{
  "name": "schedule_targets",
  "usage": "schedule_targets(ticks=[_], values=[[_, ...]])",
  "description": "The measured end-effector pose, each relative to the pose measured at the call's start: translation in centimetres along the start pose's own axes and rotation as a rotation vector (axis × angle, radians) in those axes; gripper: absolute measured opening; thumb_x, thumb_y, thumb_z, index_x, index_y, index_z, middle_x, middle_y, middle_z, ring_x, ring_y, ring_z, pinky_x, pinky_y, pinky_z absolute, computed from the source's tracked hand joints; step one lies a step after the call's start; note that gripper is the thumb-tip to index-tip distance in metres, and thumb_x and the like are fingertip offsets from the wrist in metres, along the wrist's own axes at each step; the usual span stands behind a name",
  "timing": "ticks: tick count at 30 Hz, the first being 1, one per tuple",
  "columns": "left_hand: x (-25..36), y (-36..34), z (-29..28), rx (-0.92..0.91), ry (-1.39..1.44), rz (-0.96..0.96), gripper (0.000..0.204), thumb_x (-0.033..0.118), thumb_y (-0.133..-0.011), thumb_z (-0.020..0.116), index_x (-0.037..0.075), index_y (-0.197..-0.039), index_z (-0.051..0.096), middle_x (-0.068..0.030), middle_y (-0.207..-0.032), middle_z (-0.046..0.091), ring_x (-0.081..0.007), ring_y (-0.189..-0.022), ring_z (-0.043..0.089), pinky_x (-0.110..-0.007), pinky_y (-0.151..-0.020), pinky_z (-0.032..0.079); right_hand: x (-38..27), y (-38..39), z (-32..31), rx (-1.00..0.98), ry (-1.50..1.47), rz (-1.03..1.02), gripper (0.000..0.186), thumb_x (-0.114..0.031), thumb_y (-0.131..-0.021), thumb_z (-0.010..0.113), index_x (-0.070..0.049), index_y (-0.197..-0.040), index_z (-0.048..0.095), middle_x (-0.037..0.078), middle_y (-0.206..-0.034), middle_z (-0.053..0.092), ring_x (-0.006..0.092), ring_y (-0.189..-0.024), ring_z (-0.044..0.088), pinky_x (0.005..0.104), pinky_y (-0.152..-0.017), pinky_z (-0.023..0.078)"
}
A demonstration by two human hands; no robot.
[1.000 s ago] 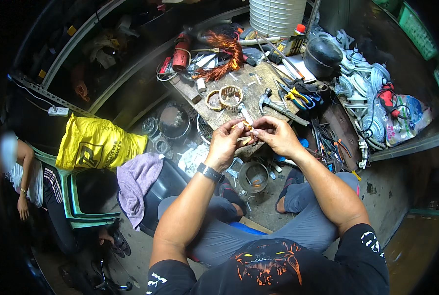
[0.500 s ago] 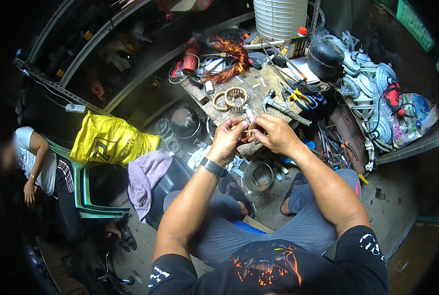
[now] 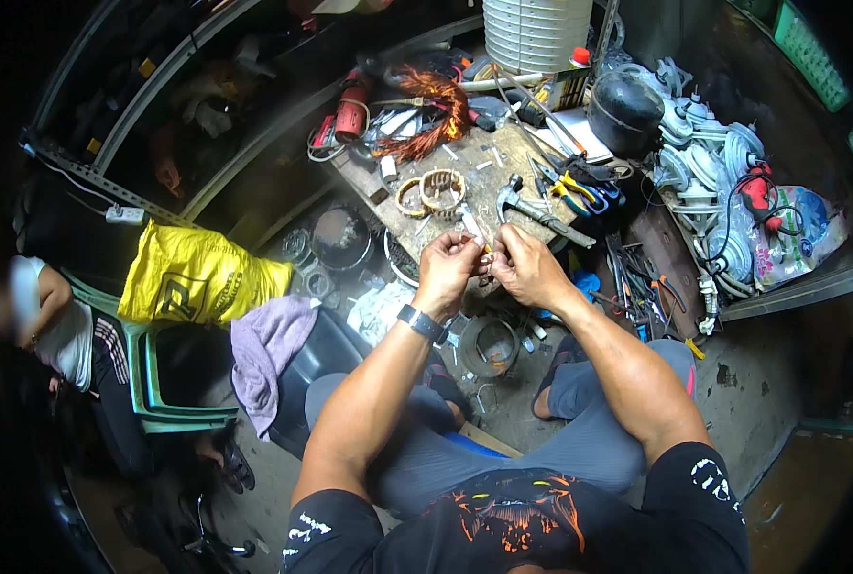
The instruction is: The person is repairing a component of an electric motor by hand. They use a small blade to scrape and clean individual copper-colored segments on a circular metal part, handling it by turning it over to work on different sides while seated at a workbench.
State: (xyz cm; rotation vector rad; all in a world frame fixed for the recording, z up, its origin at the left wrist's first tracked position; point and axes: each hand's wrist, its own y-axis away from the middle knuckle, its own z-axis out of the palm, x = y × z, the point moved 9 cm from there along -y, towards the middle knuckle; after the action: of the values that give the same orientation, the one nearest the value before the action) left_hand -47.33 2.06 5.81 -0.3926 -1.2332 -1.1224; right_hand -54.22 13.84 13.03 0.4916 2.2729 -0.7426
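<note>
Both hands meet over the table's near edge: the left hand (image 3: pixel 446 270) and right hand (image 3: pixel 522 273) each pinch, fingertips closed, a small pale part (image 3: pixel 484 256), too small to identify for sure. Just beyond lie two wound coil rings (image 3: pixel 431 191), a hammer (image 3: pixel 532 206) and yellow-handled pliers (image 3: pixel 570 191).

Hammer (image 3: pixel 532 206), pliers (image 3: pixel 572 191), copper wire (image 3: pixel 436 110), yellow bag (image 3: pixel 192 277)
</note>
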Motion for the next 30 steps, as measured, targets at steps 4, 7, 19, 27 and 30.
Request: schedule_targets(ticks=[4, 7, 19, 27, 30], values=[[-0.1, -0.7, 0.2, -0.025, 0.100, 0.117, 0.017, 0.012, -0.097, 0.072, 0.001, -0.106, 0.062, -0.0072, -0.092, 0.070, -0.0131, -0.075, 0.067, -0.023, -0.066, 0.055, 3.2, 0.8, 1.3, 0.014, -0.210, 0.365, 0.018, -0.012, -0.090, 0.063, 0.002, -0.094, 0.053, 0.019, -0.085, 0.064, 0.0360, -0.078, 0.065, 0.0440, -0.072, 0.052], [0.4, -0.7, -1.2, 0.014, 0.137, 0.119, 0.016, 0.010, -0.096, 0.073, 0.003, -0.106, 0.063, -0.0075, -0.093, 0.071, -0.0135, -0.074, 0.066, -0.024, -0.064, 0.054, -1.9, 0.3, 1.1, -0.021, -0.020, -0.110, 0.018, -0.009, -0.087, 0.063, -0.001, -0.100, 0.052, 0.019, -0.090, 0.055, 0.0398, -0.085, 0.060, 0.0465, -0.076, 0.050], [2.3, 0.5, -2.2, -0.064, 0.174, 0.027, 0.024, 0.013, -0.099, 0.070, 0.002, -0.117, 0.059, -0.0098, -0.101, 0.072, -0.0169, -0.085, 0.072, -0.031, -0.076, 0.062, -3.2, -0.8, -1.6, 0.029, -0.131, -0.050, 0.018, -0.011, -0.090, 0.074, -0.001, -0.105, 0.069, 0.016, -0.096, 0.069, 0.0339, -0.092, 0.069, 0.0392, -0.080, 0.055], [1.3, 0.0, -1.4, -0.058, 0.056, 0.068, 0.024, 0.012, -0.097, 0.072, 0.003, -0.117, 0.061, -0.0075, -0.101, 0.073, -0.0146, -0.083, 0.071, -0.028, -0.073, 0.059, -2.9, -1.0, 0.2, -0.030, 0.029, -0.080, 0.018, -0.008, -0.092, 0.066, 0.001, -0.103, 0.056, 0.019, -0.092, 0.061, 0.0400, -0.083, 0.064, 0.0470, -0.073, 0.052], [0.5, -1.0, -3.9, 0.141, 0.112, 0.068, 0.014, 0.009, -0.097, 0.071, 0.003, -0.108, 0.065, -0.0065, -0.093, 0.072, -0.0137, -0.077, 0.069, -0.028, -0.072, 0.059, -2.6, -0.4, 3.0, -0.162, -0.054, 0.009, 0.017, -0.007, -0.093, 0.061, 0.000, -0.103, 0.049, 0.022, -0.089, 0.059, 0.0416, -0.083, 0.062, 0.0499, -0.073, 0.049]])
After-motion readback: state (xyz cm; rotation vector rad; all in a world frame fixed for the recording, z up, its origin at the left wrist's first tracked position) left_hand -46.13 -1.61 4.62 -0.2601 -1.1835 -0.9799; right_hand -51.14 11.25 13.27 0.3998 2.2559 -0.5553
